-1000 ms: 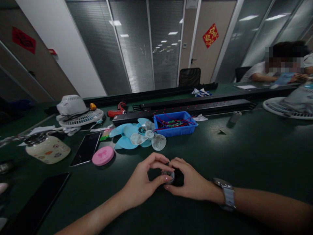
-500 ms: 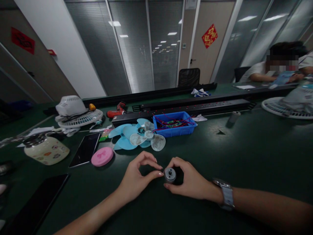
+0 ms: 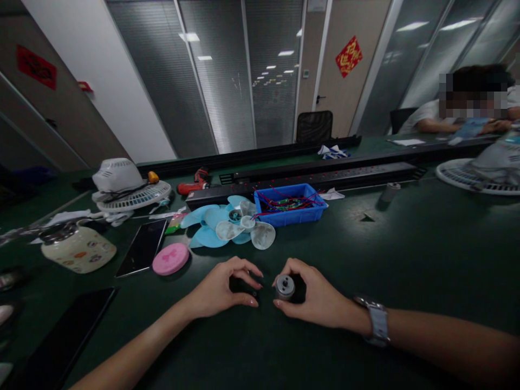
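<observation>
My right hand (image 3: 311, 292) is closed around a small metal cylinder that looks like a motor (image 3: 285, 287); its round end with a dark centre and small holes faces up. Left of it, my left hand (image 3: 227, 287) is apart from the motor, fingers curved and thumb separated. A tiny ring-like piece (image 3: 254, 293) shows between its fingertips, too small to name, and it does not appear gripped. Beyond the hands lie blue fan blades (image 3: 207, 222) and a greyish clear fan blade set (image 3: 263, 236).
Behind stands a blue bin (image 3: 290, 218) of wires and circuit boards. Leftward are a pink round case (image 3: 171, 259), a phone (image 3: 142, 246) and a cream pot (image 3: 79, 249). A red drill (image 3: 190, 188) lies near long black rails. Another motor (image 3: 391, 192) stands right; a person sits far right.
My left hand has drawn back leftward from the motor, and its thumb and fingers have spread. The right hand keeps the motor almost in place.
</observation>
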Motion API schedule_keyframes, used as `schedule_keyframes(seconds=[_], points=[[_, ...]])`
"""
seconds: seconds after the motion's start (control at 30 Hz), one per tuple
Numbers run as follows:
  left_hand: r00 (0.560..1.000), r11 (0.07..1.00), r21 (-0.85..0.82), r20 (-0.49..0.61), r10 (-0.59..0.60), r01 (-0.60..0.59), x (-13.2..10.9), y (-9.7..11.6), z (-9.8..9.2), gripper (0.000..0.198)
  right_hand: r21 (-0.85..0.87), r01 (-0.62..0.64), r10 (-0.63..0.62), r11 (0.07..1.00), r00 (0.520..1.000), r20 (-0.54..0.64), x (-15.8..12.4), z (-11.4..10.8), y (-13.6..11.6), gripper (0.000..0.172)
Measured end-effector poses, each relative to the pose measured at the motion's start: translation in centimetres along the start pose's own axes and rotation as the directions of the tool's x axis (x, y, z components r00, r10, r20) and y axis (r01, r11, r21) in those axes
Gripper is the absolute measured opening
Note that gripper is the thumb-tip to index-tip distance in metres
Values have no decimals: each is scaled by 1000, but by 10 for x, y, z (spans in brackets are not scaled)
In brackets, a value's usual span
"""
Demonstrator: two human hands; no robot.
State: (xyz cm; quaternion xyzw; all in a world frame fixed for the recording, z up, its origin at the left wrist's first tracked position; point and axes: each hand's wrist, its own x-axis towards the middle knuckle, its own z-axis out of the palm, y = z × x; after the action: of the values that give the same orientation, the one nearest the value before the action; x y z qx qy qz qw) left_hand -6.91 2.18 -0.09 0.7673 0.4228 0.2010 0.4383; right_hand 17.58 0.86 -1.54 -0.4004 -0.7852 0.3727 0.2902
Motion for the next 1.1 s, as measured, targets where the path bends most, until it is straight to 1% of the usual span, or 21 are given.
schedule_keyframes(seconds=[0.07,0.13,0.17,0.23,0.3,0.33,0.4,0.47,0.6,0.73,0.9,1.0,1.1], points=[[1000,999,28,-14,18,-18,1,0,1,32,2,1,-1,1000,1000,2,0,0,1,28],[998,999,38,-61,27,-25,1,2,4,15,0,1,-1,1000,1000,0,0,0,1,28],[995,1000,22,-97,24,-22,1,5,6,12,-2,4,-4,1000,1000,-2,0,0,1,28],[983,999,-44,-183,20,-29,2,13,11,14,-10,15,-15,1000,1000,-5,1,0,1,28],[964,992,-105,-264,40,-70,2,26,18,23,-21,30,-30,999,999,-9,1,0,1,28],[954,988,-117,-294,64,-103,2,32,22,23,-27,38,-38,999,999,-13,1,1,2,29],[942,980,-123,-318,108,-154,2,44,29,21,-41,46,-47,998,998,-28,1,1,3,29],[932,976,-118,-335,135,-184,3,52,35,19,-57,52,-55,997,998,-44,1,3,4,29],[905,973,-87,-393,163,-213,5,52,43,18,-82,88,-94,993,993,-73,-1,5,8,30],[903,976,-57,-395,172,-211,9,47,43,17,-104,97,-104,990,992,-74,-1,6,10,32],[921,976,-91,-360,152,-197,11,47,43,15,-114,76,-85,990,994,-67,-1,5,10,34],[934,978,-93,-326,147,-187,12,48,42,15,-111,79,-86,991,995,-59,-1,5,9,33],[952,980,-90,-267,148,-178,12,50,38,15,-98,78,-81,992,996,-34,-1,4,8,32]])
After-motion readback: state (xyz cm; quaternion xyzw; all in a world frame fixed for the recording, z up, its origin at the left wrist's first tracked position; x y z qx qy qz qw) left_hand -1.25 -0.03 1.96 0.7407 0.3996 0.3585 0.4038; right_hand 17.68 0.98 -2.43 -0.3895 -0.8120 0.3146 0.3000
